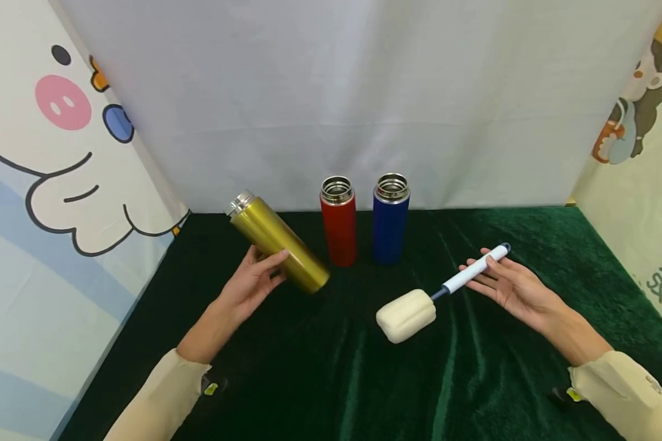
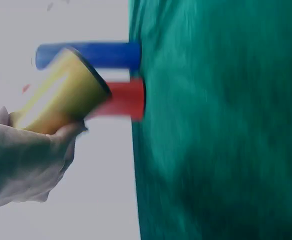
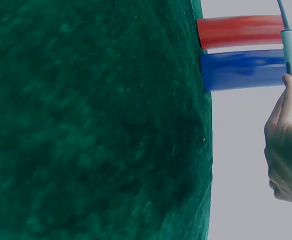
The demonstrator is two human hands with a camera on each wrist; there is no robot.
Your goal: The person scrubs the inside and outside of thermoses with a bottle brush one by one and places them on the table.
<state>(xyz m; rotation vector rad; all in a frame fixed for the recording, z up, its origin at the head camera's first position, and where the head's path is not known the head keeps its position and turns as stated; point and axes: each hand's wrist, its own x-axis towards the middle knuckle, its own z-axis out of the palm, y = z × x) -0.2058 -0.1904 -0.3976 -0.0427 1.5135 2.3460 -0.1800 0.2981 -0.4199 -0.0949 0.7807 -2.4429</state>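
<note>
The left hand (image 1: 252, 283) has its fingers and thumb curled round the lower part of a gold flask (image 1: 278, 243), which is lifted off the green cloth (image 1: 331, 380) and tilted, its open steel mouth pointing up and away to the left. The right hand (image 1: 510, 286) holds a sponge brush (image 1: 436, 298) by its white handle, fingers fairly straight with the handle lying across them and the thumb on top; the sponge head hangs low near the cloth, well apart from the gold flask's mouth. A red flask (image 1: 338, 220) and a blue flask (image 1: 390, 217) stand upright, uncapped, just beside each other at the back. Judging from this, both things are picked up, but the sponge has not yet gone into any flask, so the scrubbing itself looks to be ahead
</note>
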